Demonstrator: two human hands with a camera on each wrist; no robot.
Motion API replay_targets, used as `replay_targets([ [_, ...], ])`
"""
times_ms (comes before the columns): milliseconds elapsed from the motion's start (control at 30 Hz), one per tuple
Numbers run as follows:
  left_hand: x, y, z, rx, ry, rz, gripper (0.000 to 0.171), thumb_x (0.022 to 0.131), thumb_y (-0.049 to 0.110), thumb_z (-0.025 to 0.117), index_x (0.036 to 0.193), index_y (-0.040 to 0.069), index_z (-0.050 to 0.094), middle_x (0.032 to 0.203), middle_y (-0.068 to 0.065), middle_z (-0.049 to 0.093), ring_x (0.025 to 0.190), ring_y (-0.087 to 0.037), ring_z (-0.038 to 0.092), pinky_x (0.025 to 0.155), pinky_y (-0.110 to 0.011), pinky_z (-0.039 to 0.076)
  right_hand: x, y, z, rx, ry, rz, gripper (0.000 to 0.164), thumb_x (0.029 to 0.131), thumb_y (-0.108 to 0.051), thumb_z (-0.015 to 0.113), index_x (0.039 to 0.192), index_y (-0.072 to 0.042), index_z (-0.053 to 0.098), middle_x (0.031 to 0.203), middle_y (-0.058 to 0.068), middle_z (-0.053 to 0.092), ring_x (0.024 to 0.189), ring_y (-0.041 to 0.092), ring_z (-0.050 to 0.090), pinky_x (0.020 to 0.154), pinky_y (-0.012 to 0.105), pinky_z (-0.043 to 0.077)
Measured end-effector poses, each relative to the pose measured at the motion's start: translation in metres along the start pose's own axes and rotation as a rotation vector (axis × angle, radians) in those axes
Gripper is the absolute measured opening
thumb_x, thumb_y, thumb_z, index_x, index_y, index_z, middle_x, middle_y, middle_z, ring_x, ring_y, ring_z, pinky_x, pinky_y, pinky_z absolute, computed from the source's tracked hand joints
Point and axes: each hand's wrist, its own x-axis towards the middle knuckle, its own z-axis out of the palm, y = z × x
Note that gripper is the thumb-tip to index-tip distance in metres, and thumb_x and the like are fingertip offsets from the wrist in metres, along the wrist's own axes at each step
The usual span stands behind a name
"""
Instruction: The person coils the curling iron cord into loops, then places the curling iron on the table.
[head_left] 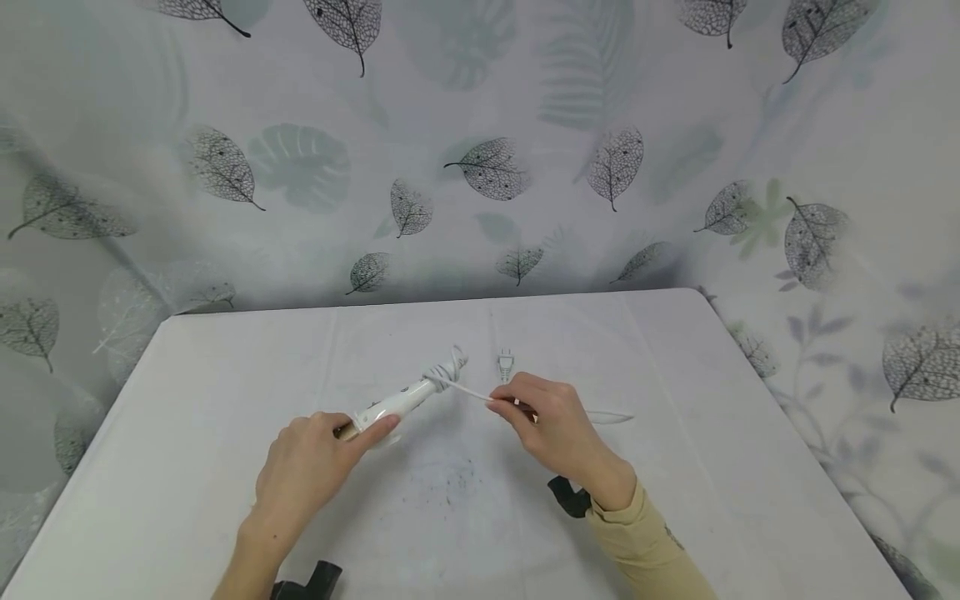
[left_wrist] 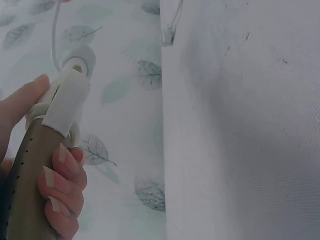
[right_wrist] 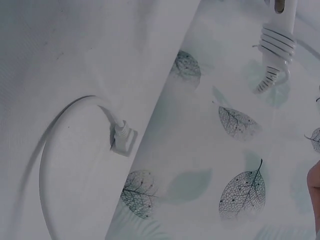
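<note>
My left hand (head_left: 307, 467) grips the brownish-gold barrel of a white-handled curling iron (head_left: 401, 402). In the left wrist view, the fingers curl round the barrel (left_wrist: 32, 165), which has a row of small holes, and the thumb lies along the white part. White cord is wound round the far end of the handle (right_wrist: 278, 45). Just to the right, my right hand (head_left: 551, 421) pinches the cord (head_left: 471, 392), pulled straight from the windings. Past that hand the cord loops on the table, and its two-pin plug (head_left: 506, 362) lies behind the hand.
The table (head_left: 247, 367) has a white cover with dark smudges (head_left: 450, 483) near the middle. Leaf-print curtain (head_left: 450, 225) hangs behind and at the sides. Black wrist-worn pieces (head_left: 570, 497) show at both wrists.
</note>
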Motion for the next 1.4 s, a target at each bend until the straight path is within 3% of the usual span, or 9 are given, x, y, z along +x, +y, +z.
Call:
replay_targets([
  [233,-0.0009,-0.0038,-0.0064,-0.039,0.054,-0.032,0.073,0.079,0.087,0.049,0.072,0.015,0.061,0.063,-0.001,0.045,0.056,-0.017,0.044,0.048,-0.03,0.033,0.0002,-0.002,-0.0023,0.016,-0.005,0.06,0.013,0.084,-0.001,0.078,0.093,-0.008,0.073,0.074,-0.006,0.059,0.061,0.002,0.044,0.055,0.012,0.037],
  [400,-0.0008,-0.0044,-0.006,-0.052,0.101,0.028,0.069,0.083,0.081,0.052,0.065,0.015,0.055,0.059,0.001,0.042,0.054,-0.014,0.041,0.048,-0.028,0.033,0.0012,-0.0009,-0.003,0.035,-0.023,0.011,0.015,0.084,0.002,0.076,0.094,-0.007,0.073,0.075,-0.003,0.061,0.062,0.003,0.047,0.057,0.012,0.039],
  [567,-0.0006,-0.002,-0.0073,-0.075,0.123,0.036,0.069,0.083,0.08,0.053,0.063,0.014,0.054,0.059,0.002,0.041,0.054,-0.014,0.041,0.047,-0.028,0.032,0.0009,0.0026,-0.0032,0.029,-0.022,-0.02,0.019,0.081,0.004,0.077,0.096,-0.006,0.074,0.077,-0.002,0.063,0.061,0.004,0.048,0.056,0.012,0.039],
  [800,-0.0051,0.001,-0.0063,-0.089,0.154,0.117,0.061,0.085,0.072,0.061,0.063,0.016,0.055,0.057,0.005,0.04,0.052,-0.012,0.039,0.046,-0.026,0.031,-0.0004,0.003,-0.0046,0.008,-0.123,0.063,0.016,0.081,0.002,0.077,0.097,-0.004,0.077,0.081,-0.001,0.069,0.067,0.005,0.06,0.062,0.014,0.047],
  [933,-0.0067,0.0017,-0.0023,-0.082,0.181,0.181,0.058,0.086,0.067,0.065,0.06,0.017,0.051,0.055,0.008,0.032,0.05,-0.009,0.033,0.045,-0.024,0.027,-0.0005,0.0019,-0.0043,0.002,-0.182,0.112,0.015,0.081,0.0,0.079,0.095,-0.003,0.079,0.079,-0.002,0.068,0.065,0.003,0.056,0.059,0.015,0.046],
  [1133,-0.0066,0.003,0.0006,-0.07,0.235,0.258,0.053,0.086,0.06,0.07,0.06,0.018,0.051,0.055,0.01,0.026,0.049,-0.005,0.026,0.044,-0.023,0.024,-0.0007,0.0007,-0.0014,0.009,-0.254,0.103,0.017,0.082,-0.002,0.079,0.099,-0.004,0.079,0.078,-0.003,0.067,0.062,0.001,0.048,0.056,0.014,0.042],
  [1300,-0.0074,0.0051,0.0005,-0.068,0.229,0.266,0.057,0.084,0.062,0.07,0.058,0.018,0.046,0.056,0.011,0.023,0.051,-0.004,0.024,0.046,-0.023,0.022,-0.0022,0.0012,0.0028,0.005,-0.335,0.093,0.018,0.086,-0.001,0.076,0.104,-0.005,0.078,0.084,-0.001,0.07,0.065,0.001,0.053,0.058,0.014,0.044],
  [1400,-0.0077,0.0052,0.0009,-0.07,0.219,0.277,0.057,0.083,0.063,0.071,0.058,0.019,0.045,0.056,0.011,0.022,0.052,-0.004,0.023,0.046,-0.022,0.021,-0.0028,0.0023,0.0035,-0.015,-0.336,0.096,0.022,0.086,0.004,0.074,0.105,-0.005,0.078,0.086,0.001,0.07,0.069,0.003,0.058,0.06,0.015,0.046],
])
